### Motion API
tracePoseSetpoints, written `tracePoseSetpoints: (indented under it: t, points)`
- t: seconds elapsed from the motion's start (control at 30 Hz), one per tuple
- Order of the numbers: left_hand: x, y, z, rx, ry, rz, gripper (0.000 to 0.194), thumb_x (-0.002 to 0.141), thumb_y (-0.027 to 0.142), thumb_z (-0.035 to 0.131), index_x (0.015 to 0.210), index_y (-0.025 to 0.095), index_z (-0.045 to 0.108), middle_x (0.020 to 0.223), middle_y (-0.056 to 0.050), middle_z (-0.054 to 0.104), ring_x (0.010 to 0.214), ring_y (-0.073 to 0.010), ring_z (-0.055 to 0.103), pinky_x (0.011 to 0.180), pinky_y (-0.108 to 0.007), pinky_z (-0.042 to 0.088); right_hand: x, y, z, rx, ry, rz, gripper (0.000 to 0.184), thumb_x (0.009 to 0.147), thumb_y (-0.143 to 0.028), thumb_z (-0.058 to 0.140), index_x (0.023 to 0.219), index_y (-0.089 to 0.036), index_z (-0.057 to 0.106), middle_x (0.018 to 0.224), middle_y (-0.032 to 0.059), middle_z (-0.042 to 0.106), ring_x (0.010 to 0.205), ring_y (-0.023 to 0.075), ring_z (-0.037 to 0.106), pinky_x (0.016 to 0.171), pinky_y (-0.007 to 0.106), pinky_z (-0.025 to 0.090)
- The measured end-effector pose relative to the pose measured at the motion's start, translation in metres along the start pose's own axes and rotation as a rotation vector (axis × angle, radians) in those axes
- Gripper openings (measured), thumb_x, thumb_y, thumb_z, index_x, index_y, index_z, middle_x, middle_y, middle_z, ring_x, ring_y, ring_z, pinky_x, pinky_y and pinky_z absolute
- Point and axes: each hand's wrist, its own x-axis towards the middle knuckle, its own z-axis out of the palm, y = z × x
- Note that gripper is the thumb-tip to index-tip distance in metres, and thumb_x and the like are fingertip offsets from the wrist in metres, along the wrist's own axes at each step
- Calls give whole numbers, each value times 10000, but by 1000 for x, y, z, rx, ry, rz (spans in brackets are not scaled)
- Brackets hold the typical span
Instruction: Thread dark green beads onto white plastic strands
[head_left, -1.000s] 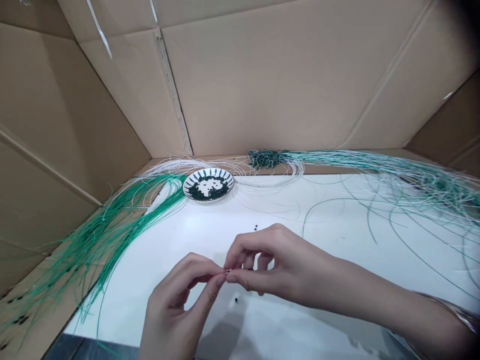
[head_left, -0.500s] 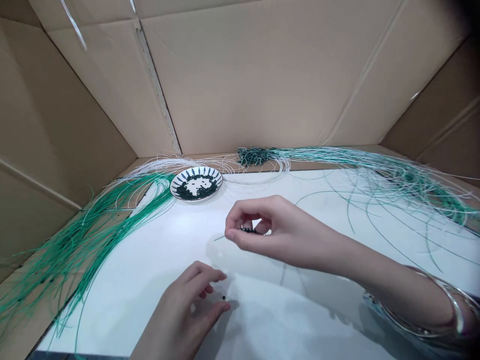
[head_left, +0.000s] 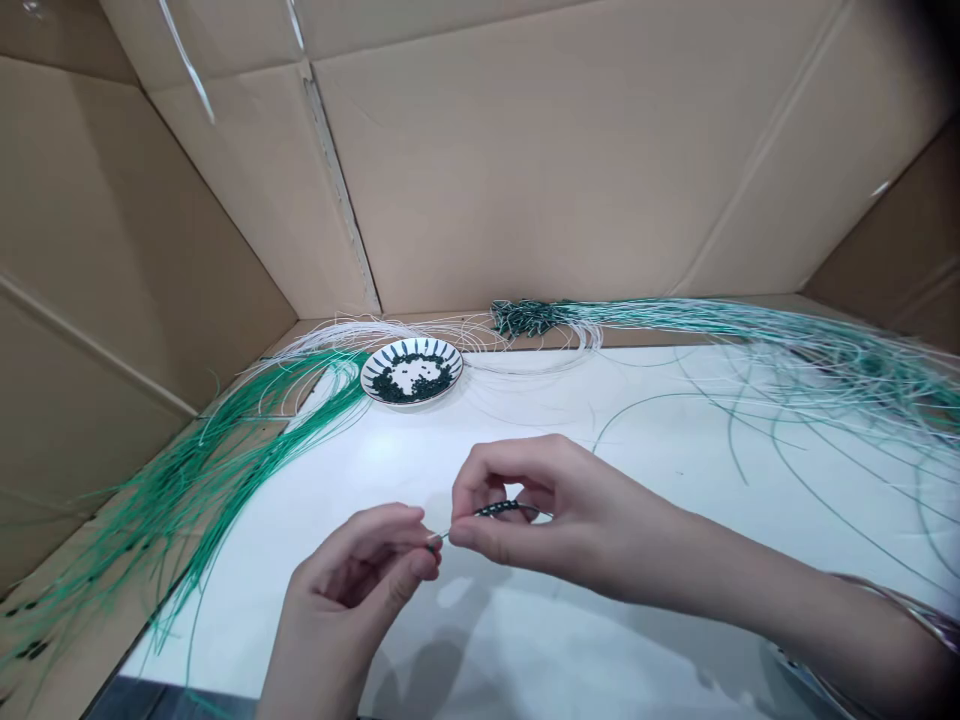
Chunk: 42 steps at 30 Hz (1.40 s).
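Between the thumb and fingers of my right hand (head_left: pixel 547 510) is a thin cord threaded with a row of small dark beads (head_left: pixel 498 509). The cord's tip sticks out to the left of my right fingertips. My left hand (head_left: pixel 352 580) is just to the left, thumb and fingers pinched around a tiny dark bead (head_left: pixel 434 544) at that tip. Whether the cord has passed through this bead, I cannot tell. Beyond my hands stands a white plate (head_left: pixel 412 346) with dark stripes on its rim, with many loose dark beads (head_left: pixel 433 386) in it.
Green cords (head_left: pixel 247 470) spread along the left side, with white cords (head_left: pixel 330 338) behind them. A bundle of beaded ends (head_left: pixel 525 317) lies at the back, its green and white strands (head_left: pixel 750 325) trailing right. Cardboard walls (head_left: pixel 540 180) enclose the white work surface (head_left: pixel 315 600).
My left hand has risen and brought its bead from the thumb tip to the cord's end. My right hand has come lower in view, still holding the beaded cord. The view has shifted slightly.
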Motion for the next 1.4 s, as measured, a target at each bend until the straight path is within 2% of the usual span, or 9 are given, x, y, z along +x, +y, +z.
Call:
tracePoseSetpoints:
  t: [0.07,0.17,0.3,0.47,0.6,0.83,1.03,1.23,1.4]
  points:
    - [-2,-1,2,-144,15,-20,187,710,303,905,873,312,814,727,49,815,645,-109,731,657,-136,581,-1,1,5,19,18,-9,97,864,-143,719,799,-176,653,796,-32,659,707,91,534,605,168,423]
    - [-4,2,7,-247,43,-40,211,702,296,915,883,292,807,724,48,827,634,-84,736,679,-97,574,-4,1,11,0,52,-20,87,904,-169,679,821,-189,660,803,-39,666,658,82,526,577,170,430]
    - [-7,5,7,-281,61,-29,206,696,295,917,870,278,807,739,39,841,626,-80,745,680,-83,577,-8,3,16,-55,79,-33,88,920,-203,650,832,-205,649,833,-36,702,681,97,562,620,195,472]
    - [-8,3,3,-292,39,3,176,698,274,917,839,298,815,739,62,843,617,-89,765,672,-88,592,-11,7,20,-211,134,-126,67,878,-164,673,831,-211,662,806,-55,708,738,95,615,683,176,499]
    - [-11,2,3,-249,100,15,208,649,291,945,809,308,815,727,67,840,622,-103,778,673,-90,596,-12,8,21,-252,150,-204,78,885,-147,664,841,-211,659,806,-72,706,720,70,618,688,145,506]
    - [-12,6,4,-114,146,90,235,642,361,942,835,332,812,751,66,845,688,-120,796,702,-88,595,-14,5,20,-303,163,-238,88,887,-127,672,857,-209,661,803,-67,710,714,74,622,717,156,519]
    - [-20,11,25,20,370,236,215,647,314,917,813,340,784,717,107,826,691,-87,764,744,-63,560,-17,1,20,-332,130,-207,71,893,-128,674,877,-195,693,819,-40,726,717,98,635,686,184,518]
    - [-23,12,30,71,362,267,178,718,267,840,844,365,762,731,143,822,702,-66,757,750,-50,536,-17,1,20,-336,115,-236,89,869,-97,670,866,-186,681,825,-30,716,714,102,636,688,185,533]
    - [-23,11,28,118,362,321,166,733,328,861,854,381,761,738,168,816,703,-52,761,780,-34,528,-16,1,19,-348,123,-229,99,865,-97,669,857,-195,674,814,-40,713,713,99,634,696,185,527]
